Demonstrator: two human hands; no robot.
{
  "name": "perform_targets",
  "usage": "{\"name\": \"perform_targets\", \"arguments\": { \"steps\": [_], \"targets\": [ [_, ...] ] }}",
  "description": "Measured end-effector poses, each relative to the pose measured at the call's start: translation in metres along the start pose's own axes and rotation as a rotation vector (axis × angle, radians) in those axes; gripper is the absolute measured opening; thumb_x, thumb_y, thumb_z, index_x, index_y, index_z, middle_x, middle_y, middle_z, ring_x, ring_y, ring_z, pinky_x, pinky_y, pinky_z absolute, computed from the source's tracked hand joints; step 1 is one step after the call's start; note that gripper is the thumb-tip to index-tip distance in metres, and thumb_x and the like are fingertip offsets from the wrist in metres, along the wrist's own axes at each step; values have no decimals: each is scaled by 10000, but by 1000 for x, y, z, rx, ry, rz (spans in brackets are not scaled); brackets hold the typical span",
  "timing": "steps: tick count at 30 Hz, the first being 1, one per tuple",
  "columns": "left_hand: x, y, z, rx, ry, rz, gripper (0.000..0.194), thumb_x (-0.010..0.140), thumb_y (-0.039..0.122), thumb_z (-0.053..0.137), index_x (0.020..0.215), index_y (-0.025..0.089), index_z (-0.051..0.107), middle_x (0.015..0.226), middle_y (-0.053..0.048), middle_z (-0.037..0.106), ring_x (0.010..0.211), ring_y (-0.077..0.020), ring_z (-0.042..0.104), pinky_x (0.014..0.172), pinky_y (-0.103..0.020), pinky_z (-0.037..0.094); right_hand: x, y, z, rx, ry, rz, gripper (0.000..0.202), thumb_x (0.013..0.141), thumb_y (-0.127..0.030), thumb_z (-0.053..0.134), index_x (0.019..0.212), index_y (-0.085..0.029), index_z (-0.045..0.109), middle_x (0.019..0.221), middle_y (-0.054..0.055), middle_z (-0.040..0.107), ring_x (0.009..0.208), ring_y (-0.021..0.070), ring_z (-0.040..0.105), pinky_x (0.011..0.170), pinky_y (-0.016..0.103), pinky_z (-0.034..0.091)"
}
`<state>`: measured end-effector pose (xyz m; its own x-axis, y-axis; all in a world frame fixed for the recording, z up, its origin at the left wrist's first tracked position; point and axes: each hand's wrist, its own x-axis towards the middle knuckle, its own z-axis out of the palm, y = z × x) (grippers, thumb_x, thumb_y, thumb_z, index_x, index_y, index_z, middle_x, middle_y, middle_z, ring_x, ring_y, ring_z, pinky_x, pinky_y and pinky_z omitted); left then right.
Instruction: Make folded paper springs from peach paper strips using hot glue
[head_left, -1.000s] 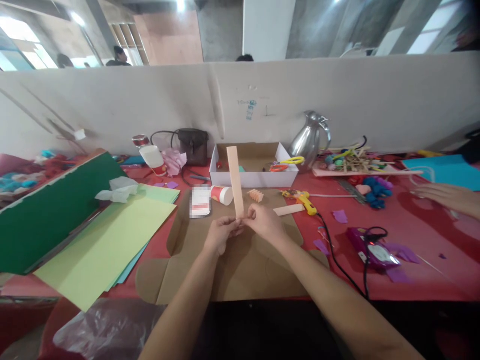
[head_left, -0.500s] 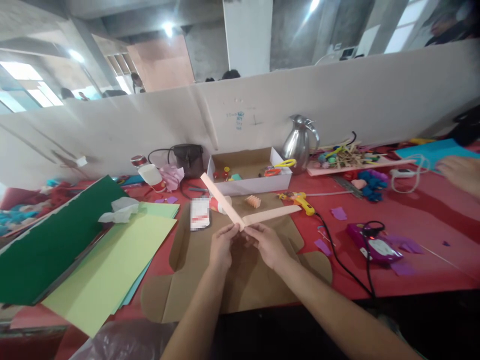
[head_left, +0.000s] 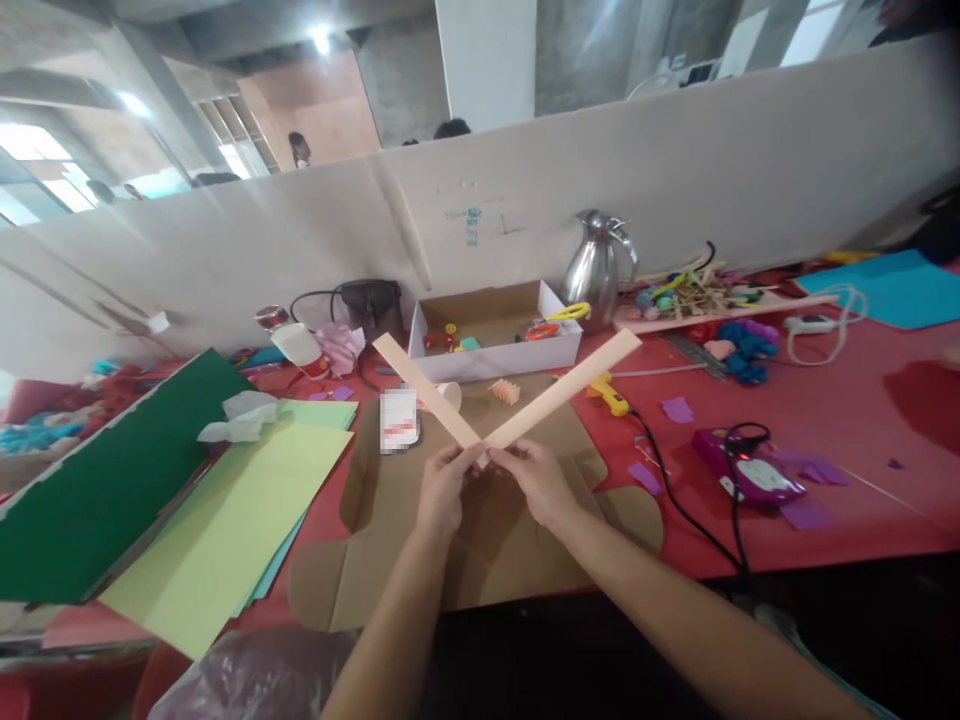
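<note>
Two pale peach paper strips meet in a V above the brown cardboard. My left hand pinches the lower end of the left strip, close to where the strips join. Closed on the base of the right strip is my right hand, its fingertips beside those of my left hand. Both strips point up and away from me. Beneath my hands lies the flattened cardboard. A small folded peach paper piece rests on its far part.
A yellow glue gun lies right of the strips, its black cable running to a purple box. Behind stand a white box and a steel jug. Yellow-green paper is at left.
The right strip has swung upward and now shows its broad face. My hands stay together at the join. Another person's hand at the right edge has left the view.
</note>
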<state>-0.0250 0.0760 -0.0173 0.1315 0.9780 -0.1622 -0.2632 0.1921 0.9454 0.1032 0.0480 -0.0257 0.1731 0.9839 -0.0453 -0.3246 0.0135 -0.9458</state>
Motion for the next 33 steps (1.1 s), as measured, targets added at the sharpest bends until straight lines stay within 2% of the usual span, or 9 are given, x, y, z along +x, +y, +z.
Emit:
{"name": "perform_targets", "arguments": {
  "steps": [3,6,10,14,18,23,26,33],
  "targets": [
    [-1,-2,2,12,66,-13,196,600,269,784,692,116,704,632,-24,658,560,-92,548,550,-198,405,2,-1,-3,-58,-74,26,234,685,-410,724,752,-187,702,663,-2,651,609,151,551,598,271,411],
    [-6,-4,3,-10,117,-24,193,581,244,785,685,106,700,646,-39,676,563,-100,570,544,-204,415,4,0,-5,-112,-163,-16,228,716,-414,693,810,-206,708,706,-8,663,652,162,577,623,272,436],
    [-11,-3,4,-103,173,-65,221,547,222,805,686,91,693,641,-51,685,545,-104,586,553,-218,448,6,2,-7,-153,-208,-56,213,766,-398,648,853,-217,718,721,-15,653,659,149,570,654,270,450],
    [-11,1,4,-159,179,-125,236,527,199,812,685,75,689,615,-53,679,539,-108,601,559,-219,475,7,5,-9,-82,-246,-36,213,769,-380,654,868,-207,728,763,-2,662,689,145,572,694,273,455],
    [-9,2,3,-168,185,-136,220,531,184,807,677,82,678,598,-44,672,521,-101,595,548,-214,480,8,7,-10,-31,-246,11,245,742,-387,682,896,-201,728,787,13,668,716,152,580,751,303,475],
    [-7,0,3,-167,190,-141,237,527,189,813,689,88,672,608,-40,670,521,-101,597,538,-216,486,7,2,-9,19,-237,78,307,678,-410,738,904,-202,729,790,26,673,744,167,596,711,294,489],
    [-7,-1,3,-161,199,-127,239,518,190,817,676,87,671,589,-34,659,510,-97,588,539,-216,483,7,-1,-9,26,-255,102,271,672,-389,739,873,-207,738,825,30,686,738,157,595,714,290,486],
    [-11,3,4,-148,226,-128,204,513,185,804,642,96,672,591,-49,668,532,-120,604,569,-232,485,11,1,-10,-24,-277,50,192,715,-302,680,861,-200,749,766,13,697,715,144,607,741,301,474]
  ]
}}
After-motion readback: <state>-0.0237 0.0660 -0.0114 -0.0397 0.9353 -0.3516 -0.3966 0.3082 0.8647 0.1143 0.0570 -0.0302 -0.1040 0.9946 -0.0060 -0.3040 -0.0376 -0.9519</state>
